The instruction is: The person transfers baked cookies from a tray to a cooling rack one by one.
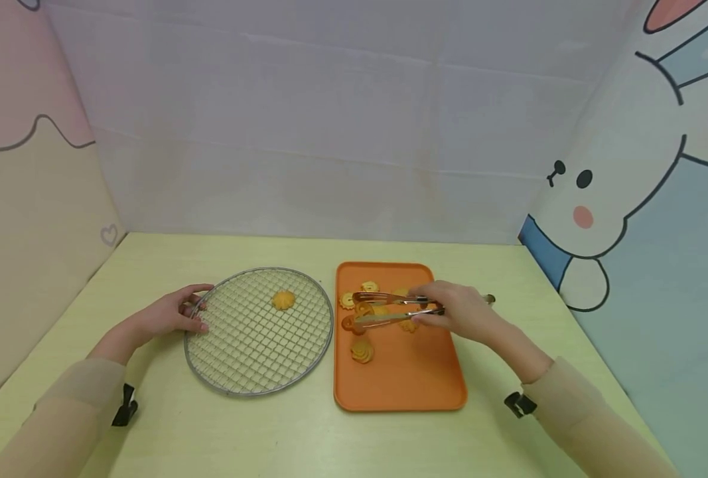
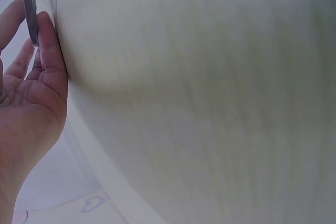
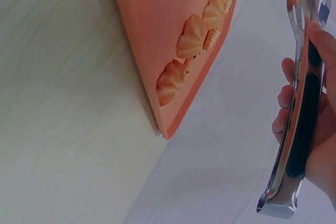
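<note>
My right hand grips metal tongs with dark grip pads. The tongs reach leftward over the orange tray, their two arms apart. Cookies lie beneath the tips; whether the tongs touch one cannot be told. Several cookies sit in the tray, some flower-shaped and some ring-like; shell-ridged ones show in the right wrist view. My left hand holds the left rim of a round wire rack, thumb toward me and fingers farther back. One golden cookie lies on the rack.
Rack and tray stand side by side on a pale wooden table, a narrow gap between them. A pale wall rises behind the table. Cartoon-printed panels flank it on both sides.
</note>
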The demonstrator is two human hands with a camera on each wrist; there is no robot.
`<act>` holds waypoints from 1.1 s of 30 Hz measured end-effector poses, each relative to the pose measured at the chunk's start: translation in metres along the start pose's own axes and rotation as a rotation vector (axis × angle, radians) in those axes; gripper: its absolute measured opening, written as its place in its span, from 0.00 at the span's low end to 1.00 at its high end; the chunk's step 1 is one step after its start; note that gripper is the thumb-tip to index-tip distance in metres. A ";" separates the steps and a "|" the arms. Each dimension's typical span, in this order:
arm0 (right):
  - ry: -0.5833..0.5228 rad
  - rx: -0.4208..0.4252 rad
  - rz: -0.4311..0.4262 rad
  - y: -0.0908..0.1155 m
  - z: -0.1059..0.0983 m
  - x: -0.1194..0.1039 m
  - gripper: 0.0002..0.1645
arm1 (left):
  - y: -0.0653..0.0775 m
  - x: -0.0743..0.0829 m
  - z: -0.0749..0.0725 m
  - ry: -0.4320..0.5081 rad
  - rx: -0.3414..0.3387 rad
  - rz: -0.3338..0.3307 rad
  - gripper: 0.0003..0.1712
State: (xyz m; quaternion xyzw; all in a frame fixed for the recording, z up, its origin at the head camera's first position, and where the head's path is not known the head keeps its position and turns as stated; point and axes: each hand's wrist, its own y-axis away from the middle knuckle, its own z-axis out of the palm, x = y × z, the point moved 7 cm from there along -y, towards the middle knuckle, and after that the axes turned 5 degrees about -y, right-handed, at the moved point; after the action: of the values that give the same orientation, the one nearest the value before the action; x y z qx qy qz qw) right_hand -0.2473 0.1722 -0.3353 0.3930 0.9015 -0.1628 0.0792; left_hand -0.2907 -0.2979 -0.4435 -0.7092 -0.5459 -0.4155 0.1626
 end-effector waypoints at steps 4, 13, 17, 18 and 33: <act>-0.017 0.007 -0.006 -0.010 -0.004 -0.006 0.25 | 0.000 0.001 0.000 -0.001 0.007 0.003 0.53; -0.020 0.005 0.007 -0.032 -0.004 -0.011 0.25 | 0.001 0.003 0.000 0.000 0.004 0.001 0.53; -0.004 0.020 0.010 -0.043 -0.003 -0.013 0.25 | 0.001 0.003 -0.001 0.004 0.007 0.001 0.53; -0.001 0.022 0.010 -0.045 -0.002 -0.014 0.25 | 0.001 0.003 0.000 0.005 0.007 0.001 0.53; -0.050 0.014 0.031 -0.076 0.025 -0.022 0.26 | 0.001 0.004 -0.001 0.011 -0.002 -0.002 0.53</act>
State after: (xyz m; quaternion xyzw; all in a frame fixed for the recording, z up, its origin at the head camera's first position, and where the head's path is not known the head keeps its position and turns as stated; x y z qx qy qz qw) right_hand -0.2881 0.0998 -0.3347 0.4033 0.8919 -0.1777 0.1014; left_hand -0.2897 -0.2963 -0.4400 -0.7067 -0.5452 -0.4199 0.1644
